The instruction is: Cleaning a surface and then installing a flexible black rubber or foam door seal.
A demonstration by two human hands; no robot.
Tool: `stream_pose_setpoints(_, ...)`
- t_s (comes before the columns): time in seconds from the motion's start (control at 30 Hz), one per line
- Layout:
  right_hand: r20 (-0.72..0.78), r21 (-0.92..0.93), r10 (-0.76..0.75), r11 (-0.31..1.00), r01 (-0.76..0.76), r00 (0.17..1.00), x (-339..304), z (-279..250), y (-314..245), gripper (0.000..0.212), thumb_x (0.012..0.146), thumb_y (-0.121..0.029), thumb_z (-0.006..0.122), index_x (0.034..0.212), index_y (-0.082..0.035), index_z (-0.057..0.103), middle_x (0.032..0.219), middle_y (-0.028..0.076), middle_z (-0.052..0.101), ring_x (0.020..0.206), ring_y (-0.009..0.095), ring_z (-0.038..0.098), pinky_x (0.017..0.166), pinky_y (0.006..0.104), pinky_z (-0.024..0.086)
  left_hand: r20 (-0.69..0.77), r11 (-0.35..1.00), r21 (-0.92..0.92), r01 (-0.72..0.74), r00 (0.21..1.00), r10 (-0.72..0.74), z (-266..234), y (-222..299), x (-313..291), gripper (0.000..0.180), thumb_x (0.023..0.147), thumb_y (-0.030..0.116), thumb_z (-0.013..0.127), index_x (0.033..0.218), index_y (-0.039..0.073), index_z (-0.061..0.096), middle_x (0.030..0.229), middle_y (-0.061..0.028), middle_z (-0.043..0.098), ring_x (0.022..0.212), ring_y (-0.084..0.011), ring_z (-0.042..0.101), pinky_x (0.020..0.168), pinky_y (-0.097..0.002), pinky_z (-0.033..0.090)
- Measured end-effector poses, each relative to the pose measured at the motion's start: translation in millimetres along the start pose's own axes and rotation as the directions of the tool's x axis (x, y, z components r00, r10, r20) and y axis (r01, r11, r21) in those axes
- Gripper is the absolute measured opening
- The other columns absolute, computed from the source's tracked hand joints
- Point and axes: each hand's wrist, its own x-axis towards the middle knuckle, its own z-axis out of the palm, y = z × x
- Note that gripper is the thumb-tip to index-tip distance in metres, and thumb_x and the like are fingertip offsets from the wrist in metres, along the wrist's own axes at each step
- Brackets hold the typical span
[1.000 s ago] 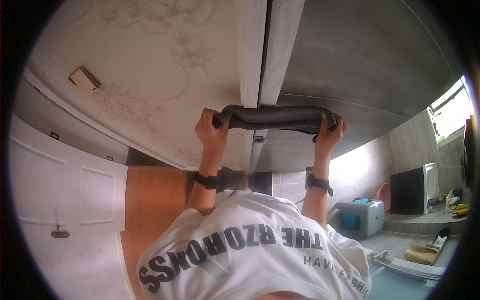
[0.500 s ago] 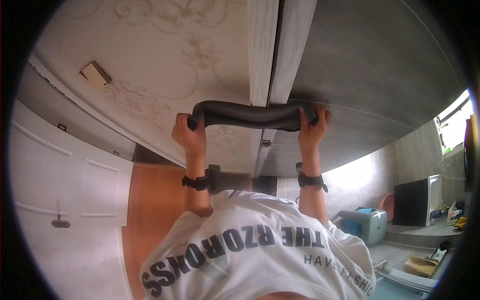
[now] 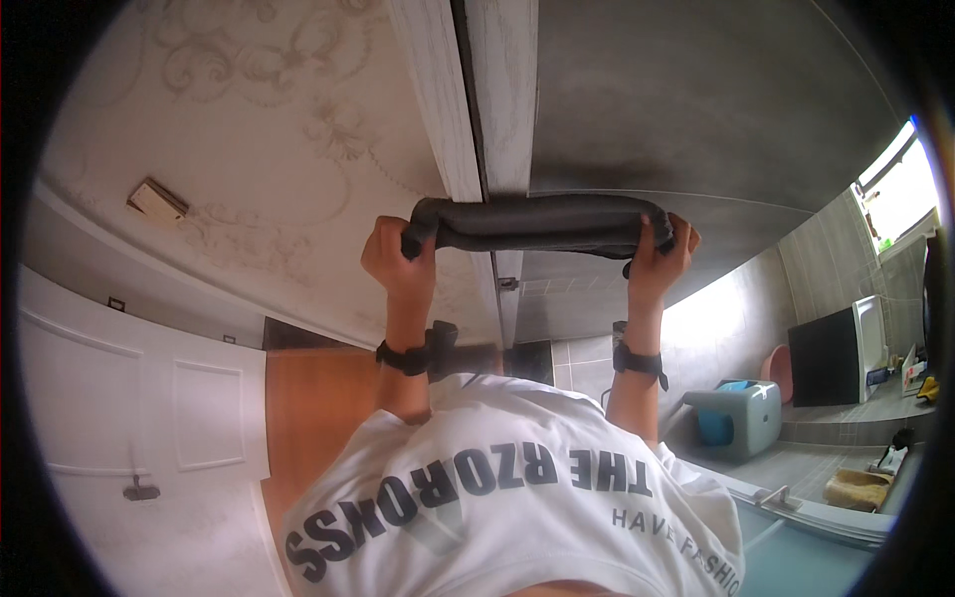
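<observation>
both hands (image 3: 398,257) have shifted right, gripping a long, rolled, dark cloth (image 3: 542,221).

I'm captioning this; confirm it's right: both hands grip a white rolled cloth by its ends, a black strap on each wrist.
Not white: the head view shows a dark grey rolled cloth, gripped at its ends by the left hand and right hand. The rest stands.

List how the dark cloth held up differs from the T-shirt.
The dark cloth is dark grey; the T-shirt is mainly white. The dark cloth is bunched lengthwise between the left hand and the right hand; the T-shirt is worn on the body. Both look like soft fabric.
</observation>
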Motion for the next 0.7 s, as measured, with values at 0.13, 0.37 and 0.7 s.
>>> stream_pose_setpoints(0.13, 0.062, 0.018, -0.002, 1.000, 0.001, 0.998, -3, 15, -8, 0.020, 0.068, -0.007, 0.067, 0.084, -0.003, 0.055, 0.076, 0.011, 0.056, 0.074, 0.026, 0.043, 0.069, 0.0345, 0.036, -0.033, 0.997, 0.070, -0.019, 0.999, 0.022, -10, -14, -1, 0.032, 0.055, 0.000, 0.070, 0.073, 0.007, 0.044, 0.065, -0.0094, 0.048, 0.054, -0.0307, 0.048, 0.046, -0.0349, 0.036)
stream_pose_setpoints(0.37, 0.148, 0.256, -0.029, 0.967, -0.010, 0.989, -12, 50, -48, 0.028, 0.061, -0.004, 0.070, 0.084, -0.004, 0.055, 0.080, 0.012, 0.054, 0.078, 0.029, 0.042, 0.069, 0.0358, 0.035, -0.153, 0.963, 0.230, 0.139, 0.983, -0.106, -52, -40, 3, 0.028, 0.059, -0.003, 0.067, 0.073, 0.006, 0.043, 0.063, -0.0105, 0.046, 0.053, -0.0316, 0.049, 0.047, -0.0345, 0.038)
stream_pose_setpoints(0.7, -0.050, 0.079, -0.123, 0.989, 0.127, 0.991, 10, 25, -20, 0.024, 0.063, -0.003, 0.068, 0.083, 0.000, 0.056, 0.076, 0.013, 0.055, 0.078, 0.031, 0.046, 0.071, 0.0383, 0.036, -0.030, 0.982, 0.158, 0.099, 0.995, -0.096, -12, -21, 17, 0.030, 0.053, 0.003, 0.069, 0.071, 0.008, 0.046, 0.064, -0.0102, 0.048, 0.056, -0.0304, 0.049, 0.049, -0.0377, 0.037)
